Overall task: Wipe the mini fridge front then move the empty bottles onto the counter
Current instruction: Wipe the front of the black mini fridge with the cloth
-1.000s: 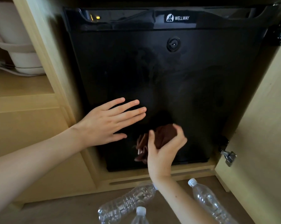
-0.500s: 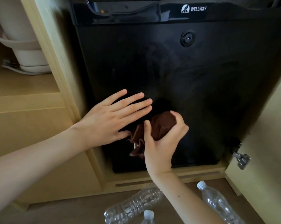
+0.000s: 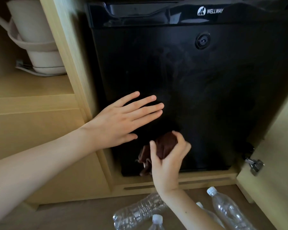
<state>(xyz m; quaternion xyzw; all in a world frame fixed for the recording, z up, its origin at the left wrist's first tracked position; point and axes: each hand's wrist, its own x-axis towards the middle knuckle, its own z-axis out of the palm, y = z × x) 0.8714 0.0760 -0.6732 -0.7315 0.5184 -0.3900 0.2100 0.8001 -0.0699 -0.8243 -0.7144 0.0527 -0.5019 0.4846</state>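
A black mini fridge [image 3: 206, 97] with a WELLWAY logo stands inside a light wooden cabinet. My left hand [image 3: 121, 120] lies flat on the lower left of its door, fingers spread. Just below and to the right, my right hand [image 3: 168, 156] grips a bunched dark brown cloth [image 3: 161, 146] against the door near its bottom edge. Clear empty plastic bottles lie on the floor in front: one on its side [image 3: 140, 211], one with a white cap [image 3: 229, 209] at the right, another cap [image 3: 157, 219] at the bottom edge.
The cabinet door [image 3: 276, 163] stands open at the right, with a metal hinge [image 3: 254, 165] on it. On the left shelf [image 3: 32, 90] sits a beige kettle on a tray [image 3: 38, 47]. The wooden plinth [image 3: 173, 183] runs below the fridge.
My right hand and the cloth have slid a little to the right and down on the door. My left hand stays flat in place. The view has shifted slightly.
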